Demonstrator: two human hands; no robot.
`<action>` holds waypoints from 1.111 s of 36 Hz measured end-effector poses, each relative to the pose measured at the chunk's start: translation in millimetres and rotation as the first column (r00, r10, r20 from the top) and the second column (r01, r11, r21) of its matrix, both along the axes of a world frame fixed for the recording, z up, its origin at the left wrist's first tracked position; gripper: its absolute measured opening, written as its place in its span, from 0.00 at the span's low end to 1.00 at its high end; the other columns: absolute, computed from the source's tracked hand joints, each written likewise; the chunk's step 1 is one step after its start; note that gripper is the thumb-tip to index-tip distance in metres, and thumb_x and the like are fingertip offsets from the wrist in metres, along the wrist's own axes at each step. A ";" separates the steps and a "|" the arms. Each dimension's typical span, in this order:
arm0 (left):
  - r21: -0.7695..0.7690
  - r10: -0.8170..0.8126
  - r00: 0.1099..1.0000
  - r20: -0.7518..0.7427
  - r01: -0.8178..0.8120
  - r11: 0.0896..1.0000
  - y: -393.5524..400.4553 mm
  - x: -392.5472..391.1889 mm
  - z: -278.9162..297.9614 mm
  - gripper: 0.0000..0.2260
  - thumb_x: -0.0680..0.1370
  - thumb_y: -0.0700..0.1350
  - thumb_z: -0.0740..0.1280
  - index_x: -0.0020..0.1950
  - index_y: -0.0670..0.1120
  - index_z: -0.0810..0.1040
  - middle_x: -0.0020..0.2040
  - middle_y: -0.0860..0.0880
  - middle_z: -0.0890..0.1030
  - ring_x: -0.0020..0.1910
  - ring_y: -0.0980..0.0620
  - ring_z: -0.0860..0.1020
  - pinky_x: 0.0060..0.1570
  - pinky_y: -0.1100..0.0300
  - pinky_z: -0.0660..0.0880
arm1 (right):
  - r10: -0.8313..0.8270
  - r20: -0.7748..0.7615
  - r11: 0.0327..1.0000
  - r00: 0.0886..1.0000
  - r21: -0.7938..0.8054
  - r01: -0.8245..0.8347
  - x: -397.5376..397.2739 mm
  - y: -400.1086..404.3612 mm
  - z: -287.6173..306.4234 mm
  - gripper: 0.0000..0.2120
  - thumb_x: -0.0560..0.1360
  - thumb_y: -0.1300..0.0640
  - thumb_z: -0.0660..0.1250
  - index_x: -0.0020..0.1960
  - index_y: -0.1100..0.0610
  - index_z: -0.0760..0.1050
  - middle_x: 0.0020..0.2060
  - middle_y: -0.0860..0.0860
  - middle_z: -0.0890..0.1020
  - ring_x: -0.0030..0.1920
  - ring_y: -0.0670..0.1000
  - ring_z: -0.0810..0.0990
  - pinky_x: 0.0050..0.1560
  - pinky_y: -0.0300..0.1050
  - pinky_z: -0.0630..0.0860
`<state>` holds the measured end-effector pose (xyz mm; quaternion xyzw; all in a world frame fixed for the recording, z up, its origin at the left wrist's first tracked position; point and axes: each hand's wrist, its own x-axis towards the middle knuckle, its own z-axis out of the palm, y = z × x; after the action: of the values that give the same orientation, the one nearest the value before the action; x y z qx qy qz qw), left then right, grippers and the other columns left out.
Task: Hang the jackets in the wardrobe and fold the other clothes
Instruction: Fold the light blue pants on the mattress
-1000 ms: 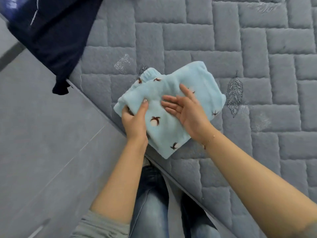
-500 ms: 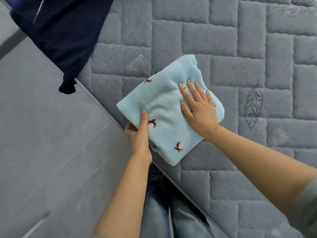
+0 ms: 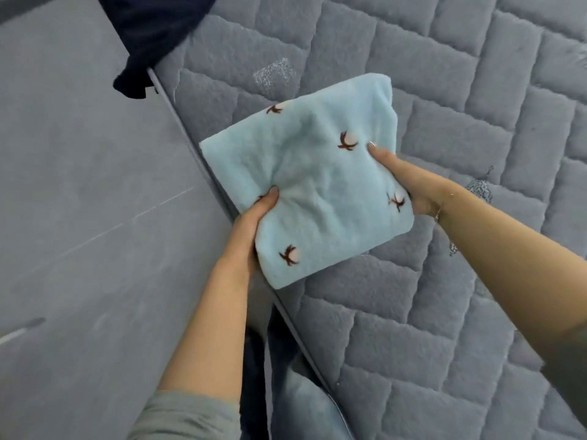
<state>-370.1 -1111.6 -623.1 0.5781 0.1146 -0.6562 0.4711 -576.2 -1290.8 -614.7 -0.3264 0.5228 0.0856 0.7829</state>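
Hanging over the near edge of the grey quilted bed (image 3: 444, 154), the folded pale-blue fleece garment (image 3: 314, 182) sits partly above the grey floor (image 3: 79, 185), so the biggest risk is the whole bundle sliding off if either grip slackens while it is being carried. A dark navy garment (image 3: 149, 36) also droops over the bed edge at the top of the view, near the route the bundle might take; brushing it could drag it to the floor. Next, the fold itself could spring open: the fleece looks thick and soft, and it is pinched only at two opposite edges, so the loose layers in between may sag apart. The left hand (image 3: 251, 230) grasps the lower left edge, thumb on top and fingers hidden beneath; the right hand (image 3: 409, 182) grasps the right edge the same way.

Compared with half a second ago, the right hand no longer lies flat on top pressing the fold down; it now grips the side. The left hand has kept its place at the lower edge. The bundle looks raised slightly off the quilt, though whether it fully clears the bed is hard to say.
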 end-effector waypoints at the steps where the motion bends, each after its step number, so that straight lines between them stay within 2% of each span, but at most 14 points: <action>1: -0.006 0.016 1.000 -0.019 -0.016 1.000 5.9 1.9 5.0 0.23 0.71 0.57 0.74 0.61 0.46 0.80 0.56 0.44 0.84 0.55 0.45 0.83 0.45 0.54 0.81 | 0.003 0.008 1.000 1.000 0.016 -0.004 4.4 4.0 1.3 0.23 0.66 0.30 0.69 0.54 0.42 0.83 0.58 0.51 0.83 0.56 0.53 0.83 0.46 0.47 0.82; 5: 0.024 0.115 0.990 -0.077 -0.113 0.993 38.7 10.9 35.8 0.21 0.73 0.59 0.70 0.59 0.46 0.81 0.54 0.43 0.84 0.51 0.44 0.84 0.40 0.53 0.81 | 0.014 0.026 0.997 1.000 0.074 -0.016 33.5 31.9 14.6 0.27 0.61 0.31 0.74 0.54 0.44 0.84 0.54 0.52 0.85 0.52 0.54 0.85 0.42 0.48 0.82; 8: 0.013 0.200 0.978 -0.055 -0.199 0.980 77.3 26.9 64.0 0.20 0.74 0.57 0.70 0.60 0.46 0.81 0.55 0.42 0.84 0.52 0.43 0.84 0.41 0.52 0.81 | 0.075 0.036 0.993 0.997 0.090 -0.078 61.6 62.2 36.3 0.26 0.60 0.31 0.75 0.52 0.44 0.84 0.55 0.53 0.84 0.52 0.55 0.84 0.42 0.49 0.82; 12: -0.048 0.232 0.972 0.041 -0.230 0.972 139.4 56.3 114.3 0.26 0.71 0.56 0.74 0.65 0.46 0.78 0.58 0.42 0.83 0.55 0.42 0.82 0.44 0.51 0.81 | 0.153 0.103 0.978 0.983 0.128 -0.166 101.4 104.2 80.9 0.21 0.61 0.35 0.76 0.50 0.44 0.85 0.54 0.54 0.85 0.51 0.56 0.85 0.41 0.49 0.82; 16: -0.134 0.255 0.950 0.182 -0.233 0.963 205.8 85.7 177.1 0.32 0.64 0.51 0.78 0.66 0.46 0.76 0.58 0.42 0.83 0.54 0.43 0.83 0.42 0.55 0.81 | 0.260 0.232 0.941 0.937 0.154 -0.300 140.1 156.5 138.1 0.30 0.50 0.41 0.85 0.50 0.49 0.86 0.54 0.56 0.84 0.50 0.57 0.85 0.42 0.50 0.82; 18: -0.164 0.280 0.929 0.240 -0.246 0.955 244.8 98.4 211.1 0.31 0.64 0.49 0.79 0.65 0.46 0.77 0.57 0.43 0.83 0.53 0.43 0.83 0.41 0.55 0.81 | 0.309 0.275 0.927 0.910 0.127 -0.353 165.1 190.0 169.6 0.31 0.51 0.44 0.85 0.52 0.50 0.85 0.56 0.58 0.83 0.52 0.59 0.84 0.43 0.51 0.82; 22: -0.194 0.397 0.858 0.325 -0.351 0.916 339.7 118.8 282.4 0.32 0.64 0.47 0.79 0.66 0.45 0.76 0.56 0.42 0.84 0.53 0.42 0.83 0.42 0.53 0.81 | 0.393 0.298 0.905 0.870 0.041 -0.423 219.8 268.0 237.9 0.26 0.58 0.46 0.83 0.54 0.49 0.84 0.56 0.57 0.83 0.53 0.60 0.84 0.44 0.51 0.82; 25: -0.245 0.493 0.802 0.338 -0.431 0.869 423.9 125.7 341.7 0.26 0.67 0.46 0.77 0.64 0.47 0.79 0.57 0.42 0.83 0.54 0.41 0.83 0.43 0.53 0.81 | 0.498 0.278 0.859 0.822 -0.026 -0.511 261.6 335.3 293.1 0.26 0.58 0.43 0.83 0.55 0.47 0.83 0.56 0.56 0.83 0.55 0.60 0.83 0.51 0.55 0.81; 27: -0.280 0.568 0.751 0.337 -0.495 0.822 482.8 125.3 382.3 0.24 0.67 0.47 0.78 0.62 0.50 0.81 0.57 0.43 0.83 0.55 0.41 0.83 0.44 0.52 0.81 | 0.576 0.285 0.811 0.766 -0.083 -0.579 287.5 384.8 331.1 0.26 0.57 0.41 0.83 0.52 0.46 0.84 0.56 0.55 0.84 0.56 0.60 0.83 0.60 0.57 0.76; 29: -0.310 0.641 0.681 0.353 -0.562 0.767 538.9 123.7 421.0 0.21 0.66 0.49 0.79 0.58 0.52 0.83 0.56 0.44 0.84 0.54 0.42 0.83 0.43 0.52 0.81 | 0.646 0.309 0.756 0.698 -0.132 -0.641 312.1 435.7 367.7 0.26 0.56 0.40 0.83 0.52 0.44 0.84 0.56 0.54 0.84 0.56 0.59 0.83 0.63 0.57 0.74; 31: -0.334 0.703 0.604 0.375 -0.620 0.711 589.9 122.9 456.1 0.19 0.69 0.46 0.78 0.59 0.50 0.82 0.56 0.43 0.84 0.54 0.43 0.83 0.42 0.53 0.81 | 0.702 0.326 0.701 0.634 -0.160 -0.695 335.2 486.0 402.6 0.27 0.56 0.40 0.83 0.53 0.44 0.84 0.56 0.53 0.84 0.56 0.59 0.83 0.62 0.57 0.75; 33: -0.362 0.766 0.513 0.388 -0.679 0.638 639.5 122.4 488.0 0.21 0.72 0.43 0.75 0.64 0.46 0.79 0.57 0.42 0.83 0.54 0.43 0.83 0.43 0.54 0.81 | 0.743 0.362 0.650 0.563 -0.194 -0.734 357.7 537.1 437.0 0.25 0.56 0.40 0.83 0.51 0.44 0.84 0.55 0.53 0.84 0.55 0.58 0.84 0.56 0.55 0.79; 36: -0.431 0.835 0.396 0.382 -0.723 0.540 704.9 115.5 531.8 0.25 0.69 0.44 0.77 0.65 0.46 0.79 0.58 0.41 0.82 0.56 0.40 0.82 0.50 0.49 0.80 | 0.775 0.467 0.576 0.427 -0.243 -0.780 388.6 608.5 484.2 0.22 0.60 0.41 0.82 0.52 0.43 0.84 0.57 0.52 0.83 0.56 0.57 0.83 0.53 0.53 0.80; 40: -0.549 0.892 0.239 0.384 -0.717 0.429 776.2 109.0 578.4 0.30 0.67 0.44 0.77 0.69 0.47 0.75 0.61 0.40 0.81 0.58 0.38 0.80 0.53 0.45 0.80 | 0.809 0.541 0.437 0.228 -0.296 -0.849 425.6 689.5 536.3 0.23 0.64 0.43 0.80 0.57 0.46 0.83 0.59 0.53 0.83 0.58 0.58 0.82 0.49 0.52 0.81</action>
<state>-261.1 -335.4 -44.8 0.5475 0.1451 -0.0867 0.8195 -150.6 -601.3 -78.4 -0.5362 -0.0202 0.3916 0.7475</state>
